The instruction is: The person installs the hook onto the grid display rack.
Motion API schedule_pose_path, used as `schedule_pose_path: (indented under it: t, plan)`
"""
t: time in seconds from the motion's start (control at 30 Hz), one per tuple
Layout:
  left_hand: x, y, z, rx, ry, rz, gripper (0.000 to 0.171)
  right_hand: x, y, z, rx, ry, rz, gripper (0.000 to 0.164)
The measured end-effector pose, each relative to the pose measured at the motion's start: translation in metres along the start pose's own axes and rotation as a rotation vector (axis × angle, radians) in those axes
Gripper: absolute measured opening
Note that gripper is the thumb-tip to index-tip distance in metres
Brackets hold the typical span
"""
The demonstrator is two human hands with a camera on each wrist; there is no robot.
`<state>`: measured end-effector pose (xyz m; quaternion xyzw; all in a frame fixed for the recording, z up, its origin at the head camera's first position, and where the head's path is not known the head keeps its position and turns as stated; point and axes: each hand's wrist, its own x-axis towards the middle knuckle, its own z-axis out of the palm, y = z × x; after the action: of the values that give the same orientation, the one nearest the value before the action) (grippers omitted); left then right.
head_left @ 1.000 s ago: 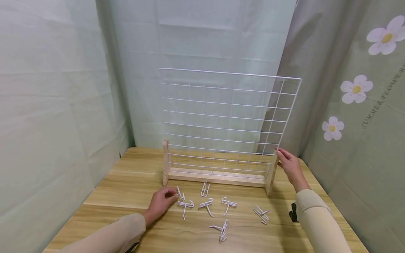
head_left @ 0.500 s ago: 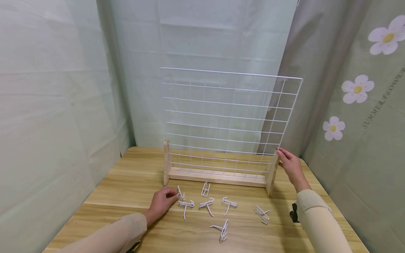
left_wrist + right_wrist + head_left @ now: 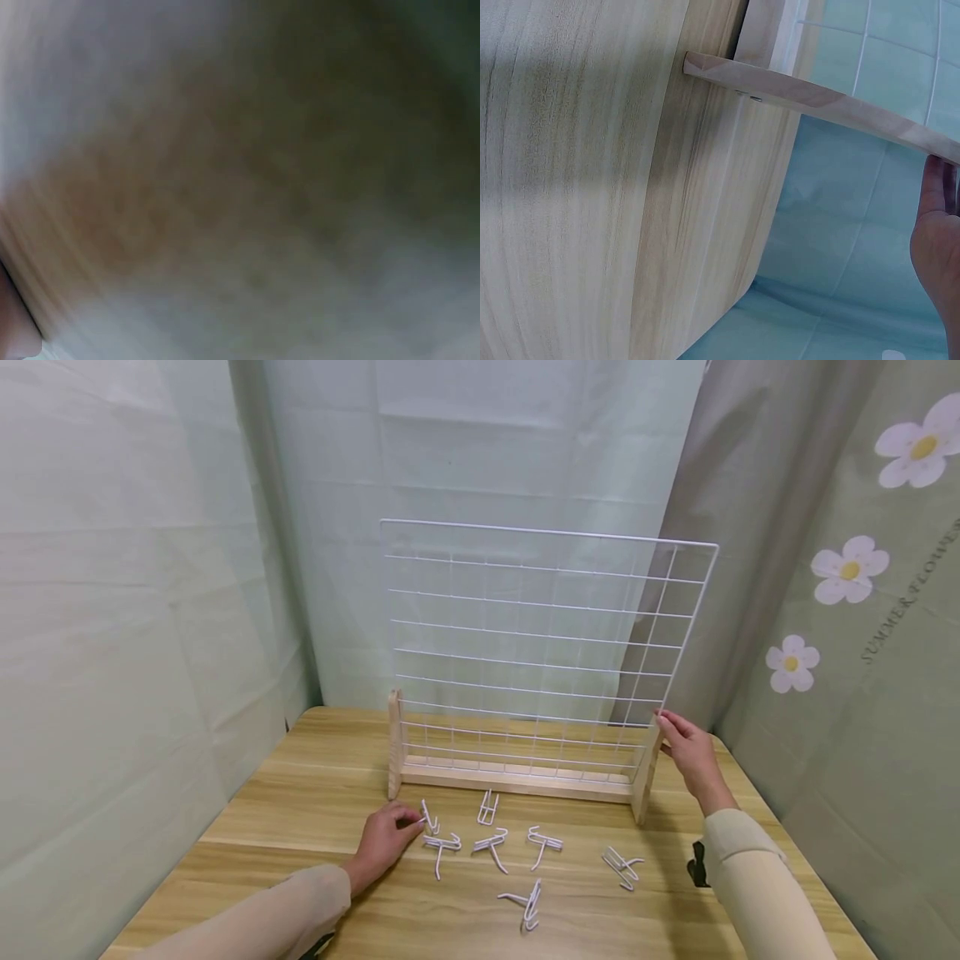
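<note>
A white wire grid panel (image 3: 536,620) stands upright in a wooden base (image 3: 517,782) on the table. My right hand (image 3: 690,758) grips the top of the right wooden upright (image 3: 647,777), thumb in front, at the panel's edge. In the right wrist view, fingers (image 3: 932,187) meet that upright (image 3: 810,97) near its top. Low on the table, my left hand (image 3: 386,839) pinches a white wire hook (image 3: 430,817) at the end of its bent fingers. The left wrist view is a dark blur.
Several more white wire hooks lie in front of the stand, among them a flat-lying one (image 3: 487,807), one nearest me (image 3: 528,906) and one at the right (image 3: 622,868). Pale curtains (image 3: 480,452) hang behind the table (image 3: 300,810) and on both sides.
</note>
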<state>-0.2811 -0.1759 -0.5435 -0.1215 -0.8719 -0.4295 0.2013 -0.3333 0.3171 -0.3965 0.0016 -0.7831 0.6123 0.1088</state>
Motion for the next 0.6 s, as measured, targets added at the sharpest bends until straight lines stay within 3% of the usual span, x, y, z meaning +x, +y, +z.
schedule_pose_path:
  t: [0.3, 0.6]
  plan:
    - [-0.0016, 0.0031, -0.0012, 0.003, 0.027, 0.015, 0.008, -0.0017, -0.0021, -0.0002, -0.007, -0.002, -0.002, 0.062]
    - [-0.0007, 0.0048, -0.0034, -0.019, 0.017, -0.034, 0.006, -0.0014, -0.0014, -0.0005, -0.017, 0.001, -0.013, 0.062]
